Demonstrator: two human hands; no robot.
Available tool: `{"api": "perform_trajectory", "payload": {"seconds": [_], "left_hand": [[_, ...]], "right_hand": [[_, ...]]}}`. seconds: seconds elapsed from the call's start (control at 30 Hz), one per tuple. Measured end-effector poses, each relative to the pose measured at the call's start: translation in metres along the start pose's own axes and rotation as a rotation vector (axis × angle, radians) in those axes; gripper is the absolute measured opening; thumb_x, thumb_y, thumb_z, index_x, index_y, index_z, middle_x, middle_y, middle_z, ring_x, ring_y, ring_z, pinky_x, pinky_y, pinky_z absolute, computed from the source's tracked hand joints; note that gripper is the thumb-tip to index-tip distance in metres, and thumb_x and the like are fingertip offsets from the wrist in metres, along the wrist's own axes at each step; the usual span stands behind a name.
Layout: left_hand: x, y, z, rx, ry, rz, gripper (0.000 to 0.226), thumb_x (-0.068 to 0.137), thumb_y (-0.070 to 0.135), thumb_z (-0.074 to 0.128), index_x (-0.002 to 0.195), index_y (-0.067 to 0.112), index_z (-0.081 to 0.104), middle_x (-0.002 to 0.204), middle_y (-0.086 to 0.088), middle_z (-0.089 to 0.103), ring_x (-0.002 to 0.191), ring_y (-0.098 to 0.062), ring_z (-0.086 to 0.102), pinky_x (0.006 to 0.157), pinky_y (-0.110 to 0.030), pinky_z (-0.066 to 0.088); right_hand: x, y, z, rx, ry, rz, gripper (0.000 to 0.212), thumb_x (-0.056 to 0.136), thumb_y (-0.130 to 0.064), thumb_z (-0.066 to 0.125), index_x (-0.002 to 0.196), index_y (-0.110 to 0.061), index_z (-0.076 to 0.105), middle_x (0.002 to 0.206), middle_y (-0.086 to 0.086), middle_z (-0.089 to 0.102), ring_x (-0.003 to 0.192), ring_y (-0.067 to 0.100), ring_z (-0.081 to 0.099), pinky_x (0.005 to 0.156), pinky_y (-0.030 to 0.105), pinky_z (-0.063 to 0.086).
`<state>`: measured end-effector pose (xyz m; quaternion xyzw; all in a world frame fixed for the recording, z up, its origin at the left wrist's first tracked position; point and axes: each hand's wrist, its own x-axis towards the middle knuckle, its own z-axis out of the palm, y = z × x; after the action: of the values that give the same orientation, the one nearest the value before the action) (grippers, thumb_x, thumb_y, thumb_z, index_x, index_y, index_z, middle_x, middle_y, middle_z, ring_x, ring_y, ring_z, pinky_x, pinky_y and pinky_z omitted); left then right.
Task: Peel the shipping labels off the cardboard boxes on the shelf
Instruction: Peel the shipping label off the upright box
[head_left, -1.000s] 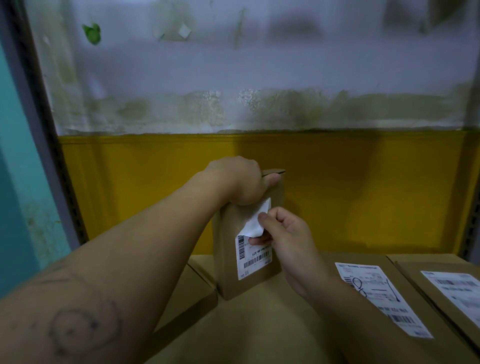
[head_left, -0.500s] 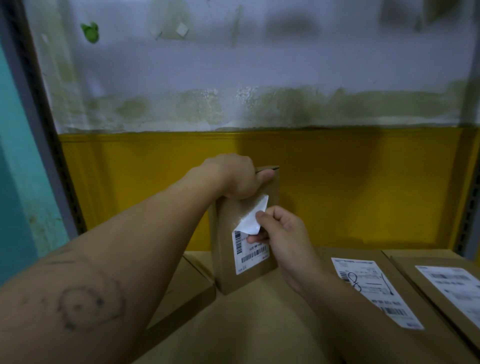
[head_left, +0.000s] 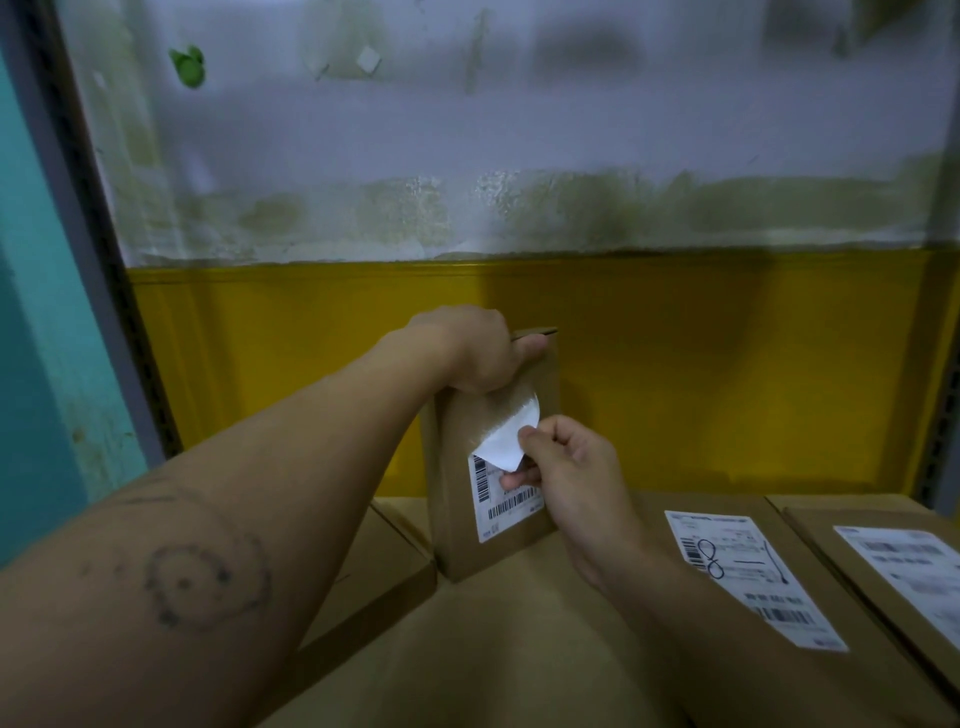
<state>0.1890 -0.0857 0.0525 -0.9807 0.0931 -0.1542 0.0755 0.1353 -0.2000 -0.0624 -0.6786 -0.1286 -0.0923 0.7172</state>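
Cardboard boxes (head_left: 519, 649) beneath yellow-and-white wall (head_left: 519, 156), left grip (head_left: 467, 353) round upright box (head_left: 452, 499), right grip (head_left: 566, 467) on curled label (head_left: 498, 451)

Yellow-backed shelf (head_left: 701, 374) — flat cardboard boxes (head_left: 498, 654) side by side, the two rightmost bearing white labels (head_left: 753, 582)

The label (head_left: 497, 450) is peeled further down the upright box (head_left: 451, 499) by the right hand (head_left: 571, 483), and more torn cardboard is bared above.

The one wide-angle head camera is looking forward and slightly down from the person's own viewpoint, sitting near the upright box (head_left: 453, 499) at mid-frame and facing the wall (head_left: 571, 130) behind it squarely.
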Motion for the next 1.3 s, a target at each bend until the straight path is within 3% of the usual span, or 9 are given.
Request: {"api": "perform_trajectory", "payload": {"seconds": [0.3, 0.57, 0.67, 0.73, 0.77, 0.87, 1.0, 1.13, 1.3], "left_hand": [[0.004, -0.004, 0.003, 0.013, -0.011, -0.028, 0.065, 0.095, 0.067, 0.019, 0.092, 0.012, 0.052, 0.086, -0.010, 0.049, 0.084, -0.028, 0.050, 0.074, -0.036, 0.039], [0.005, -0.014, 0.005, -0.026, -0.002, -0.035, 0.069, 0.094, 0.068, 0.020, 0.094, 0.010, 0.058, 0.087, -0.010, 0.054, 0.085, -0.029, 0.053, 0.075, -0.036, 0.041], [0.003, -0.014, 0.005, -0.092, -0.011, -0.044, 0.066, 0.097, 0.063, 0.021, 0.101, 0.011, 0.061, 0.101, -0.016, 0.062, 0.091, -0.031, 0.056, 0.078, -0.036, 0.042], [-0.012, -0.016, 0.025, -0.191, -0.085, -0.067, 0.063, 0.103, 0.053, 0.018, 0.120, 0.009, 0.060, 0.121, -0.021, 0.060, 0.109, -0.035, 0.056, 0.089, -0.036, 0.040], [-0.022, -0.019, 0.042, -0.266, -0.121, -0.109, 0.065, 0.103, 0.051, 0.017, 0.120, 0.005, 0.061, 0.126, -0.024, 0.058, 0.115, -0.036, 0.054, 0.090, -0.034, 0.038], [-0.049, -0.032, 0.077, -0.383, -0.017, -0.249, 0.070, 0.101, 0.054, 0.018, 0.102, 0.002, 0.065, 0.118, -0.027, 0.063, 0.110, -0.037, 0.058, 0.083, -0.032, 0.039], [-0.047, -0.062, 0.046, -0.500, 0.147, -0.405, 0.058, 0.106, 0.042, 0.018, 0.126, 0.004, 0.057, 0.123, -0.032, 0.057, 0.114, -0.044, 0.054, 0.091, -0.041, 0.042], [-0.044, -0.075, 0.053, -0.527, 0.308, -0.474, 0.068, 0.099, 0.061, 0.022, 0.100, 0.007, 0.063, 0.110, -0.023, 0.063, 0.102, -0.039, 0.058, 0.078, -0.038, 0.044], [-0.055, -0.050, 0.086, -0.684, 0.320, -0.493, 0.064, 0.096, 0.065, 0.024, 0.076, 0.013, 0.056, 0.090, -0.015, 0.064, 0.087, -0.034, 0.058, 0.070, -0.038, 0.044]], "right_hand": [[-0.003, 0.002, 0.002, -0.032, 0.058, -0.008, 0.023, 0.093, -0.009, 0.052, 0.070, -0.005, 0.052, 0.051, 0.004, 0.059, 0.053, 0.012, 0.057, 0.062, 0.029, 0.048], [-0.007, 0.001, 0.003, -0.046, 0.041, -0.020, 0.022, 0.092, -0.007, 0.051, 0.071, -0.002, 0.053, 0.051, -0.001, 0.059, 0.051, 0.007, 0.056, 0.057, 0.020, 0.046], [-0.008, 0.001, 0.001, -0.070, 0.071, -0.014, 0.024, 0.091, -0.008, 0.052, 0.068, -0.005, 0.052, 0.051, 0.000, 0.057, 0.051, 0.012, 0.054, 0.051, 0.021, 0.046], [-0.009, 0.003, -0.004, -0.123, 0.104, -0.031, 0.026, 0.090, -0.010, 0.053, 0.065, -0.008, 0.048, 0.052, 0.005, 0.049, 0.051, 0.019, 0.045, 0.049, 0.030, 0.038], [-0.008, 0.006, -0.004, -0.207, 0.084, -0.052, 0.028, 0.090, -0.011, 0.054, 0.063, -0.009, 0.046, 0.051, 0.005, 0.045, 0.051, 0.018, 0.041, 0.050, 0.031, 0.033], [-0.009, 0.017, 0.002, -0.347, 0.004, -0.097, 0.030, 0.086, -0.010, 0.055, 0.058, -0.010, 0.046, 0.046, -0.002, 0.050, 0.045, 0.009, 0.043, 0.050, 0.026, 0.035], [-0.003, 0.013, 0.001, -0.301, -0.009, -0.022, 0.029, 0.089, -0.004, 0.051, 0.060, -0.002, 0.057, 0.038, -0.003, 0.053, 0.034, 0.004, 0.044, 0.039, 0.017, 0.035], [-0.004, 0.009, 0.003, -0.308, -0.011, -0.049, 0.027, 0.094, -0.017, 0.054, 0.079, 0.005, 0.058, 0.057, 0.001, 0.064, 0.042, 0.002, 0.051, 0.045, 0.015, 0.042], [-0.004, 0.013, 0.002, -0.310, 0.001, -0.081, 0.031, 0.095, -0.022, 0.054, 0.078, 0.004, 0.054, 0.064, 0.007, 0.067, 0.044, 0.005, 0.052, 0.049, 0.019, 0.043]]}}
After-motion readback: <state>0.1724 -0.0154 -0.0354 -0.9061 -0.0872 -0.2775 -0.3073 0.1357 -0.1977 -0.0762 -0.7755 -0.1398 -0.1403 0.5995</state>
